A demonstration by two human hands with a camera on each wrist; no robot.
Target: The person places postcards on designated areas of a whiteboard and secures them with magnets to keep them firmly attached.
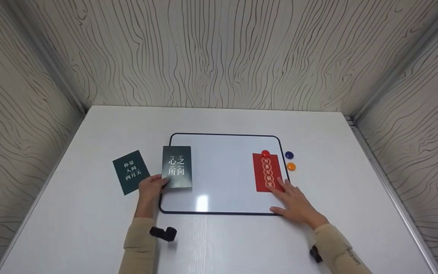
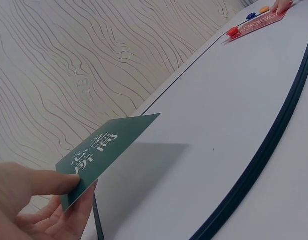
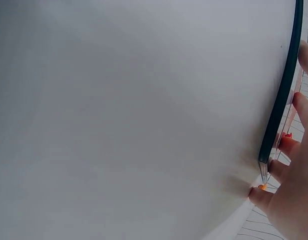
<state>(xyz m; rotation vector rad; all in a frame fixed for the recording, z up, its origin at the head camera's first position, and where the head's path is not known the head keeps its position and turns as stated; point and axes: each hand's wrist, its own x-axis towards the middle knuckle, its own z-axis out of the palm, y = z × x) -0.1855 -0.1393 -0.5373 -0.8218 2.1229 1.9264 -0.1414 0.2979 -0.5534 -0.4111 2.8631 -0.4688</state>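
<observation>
My left hand (image 1: 151, 189) pinches a dark green card (image 1: 177, 166) with white characters by its lower left corner. In the left wrist view this card (image 2: 106, 145) is tilted above the whiteboard (image 2: 209, 130), casting a shadow on it. A red card (image 1: 266, 171) with pale characters lies on the right side of the board, a round red magnet (image 1: 265, 153) at its top edge. Spread fingers of my right hand (image 1: 295, 203) rest at the red card's lower part and the board's lower right corner. The right wrist view shows the fingers (image 3: 306, 107) along the board's dark rim.
Another dark green card (image 1: 130, 172) lies on the white table (image 1: 219, 243) left of the board. Just past the board's right edge are a dark blue magnet (image 1: 289, 155) and an orange magnet (image 1: 291, 166). Patterned walls (image 1: 219, 53) enclose the table at the back and sides.
</observation>
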